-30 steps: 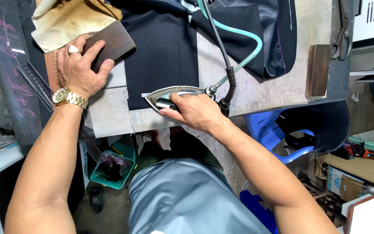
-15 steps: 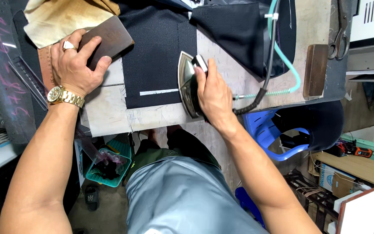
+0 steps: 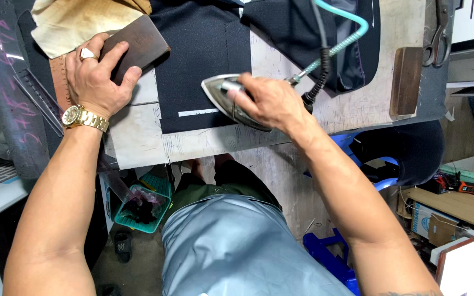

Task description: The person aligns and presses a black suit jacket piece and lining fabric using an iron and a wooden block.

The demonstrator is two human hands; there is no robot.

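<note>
Iron [image 3: 231,101] now lies slanted on the dark cloth [image 3: 201,60] — turned since earlier — right hand [image 3: 267,101] closed round its handle. Left hand [image 3: 97,77] still grips the dark wooden block [image 3: 138,44].

Tailoring workshop: iron [image 3: 231,101], scissors [image 3: 440,33], cloth [image 3: 204,60]

Both forearms are bare, with no sleeves in view down to the wrists. The left hand [image 3: 97,77] wears a gold-coloured metal wristwatch [image 3: 83,117] with a round pale dial and a linked band, and one of its fingers carries a broad silver-coloured ring [image 3: 88,53]. The right hand [image 3: 270,101] wears nothing, no ring and no watch. At the bottom edge, near the right elbow, a small dark tattoo [image 3: 407,293] shows on the arm. The lap is covered by grey-blue, slightly shiny cloth [image 3: 237,246], and farther from the body a dark green garment [image 3: 231,181] shows.
</note>
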